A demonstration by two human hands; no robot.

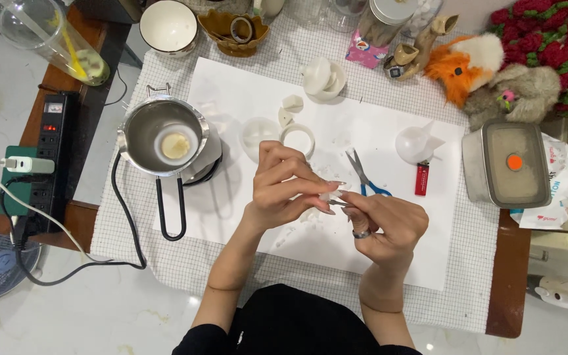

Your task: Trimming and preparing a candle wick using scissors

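Both hands are meeting above the large white paper sheet [258, 98] that is covering the gridded white cloth [165, 256]. The left hand [284, 187] is curling its fingers, its fingertips pinching a small white waxy piece [328, 196]. The right hand [384, 223], wearing a dark ring, is closing around the same piece from the other side, with a thin tool tip showing between its fingers; what the tool is cannot be told.

Just behind the hands, blue-handled scissors [365, 179] are lying on the sheet, and a small red rectangular label-like tag [422, 179] is sitting beside a white cone-shaped mould [417, 142]. To the right, a metal lidded box with a round orange sticker [507, 164] is resting near a crumpled white printed packet [557, 190]. A pink printed packet [365, 51] is lying at the far edge.
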